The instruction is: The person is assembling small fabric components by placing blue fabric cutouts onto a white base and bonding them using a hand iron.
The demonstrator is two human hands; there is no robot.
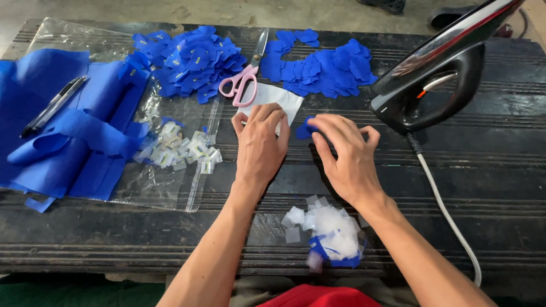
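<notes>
Head view: both hands rest palm-down on the dark wooden table (500,170). Left hand (260,142) lies with fingers together, fingertips pressing a white paper sheet (281,99), grasping nothing. Right hand (347,153) has its fingers curled over a small blue fabric piece (304,129), pinning it just beside the sheet (whether it is pinched, cannot tell). Pink-handled scissors (243,79) lie touching the sheet's far edge, between two heaps of blue cut pieces (190,59) and (324,65). Black iron (438,74) stands at right, its cord trailing toward the person. Clear bag (170,170) with small white tags sits left, beside folded blue cloth (62,131) carrying a pen (54,105). White scraps (330,230) sit near the table's front edge.
</notes>
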